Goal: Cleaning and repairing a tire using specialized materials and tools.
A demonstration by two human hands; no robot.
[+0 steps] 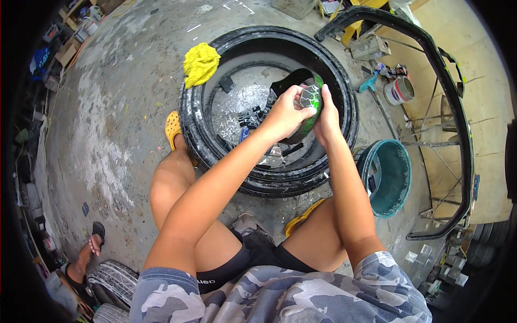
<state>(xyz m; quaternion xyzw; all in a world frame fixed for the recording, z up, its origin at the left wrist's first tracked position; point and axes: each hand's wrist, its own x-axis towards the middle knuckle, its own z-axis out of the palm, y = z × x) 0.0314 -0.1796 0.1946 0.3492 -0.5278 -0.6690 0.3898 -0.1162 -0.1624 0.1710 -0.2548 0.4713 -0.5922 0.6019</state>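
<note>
Above the large black tyre (188, 126) lying flat on the floor, both hands hold a curved black band with a green and white crackle pattern (311, 97). My left hand (286, 113) pinches its patterned face with thumb and fingers. Along its right edge, my right hand (327, 119) is pressed against it, with some fingers hidden behind. The band's dark part curves away to the left and below the hands. Inside the tyre's ring lie dark scraps (250, 116) and small torn pieces, partly hidden by my left arm. A crumpled yellow cloth (201, 63) rests on the tyre's upper left rim.
A teal bucket (396, 180) stands right of the tyre, near a paint tin (399, 90) and a teal-headed tool (369, 82). A long black frame (458, 124) arches along the right side. At lower left are more tyres (114, 280) and another person's foot (96, 242).
</note>
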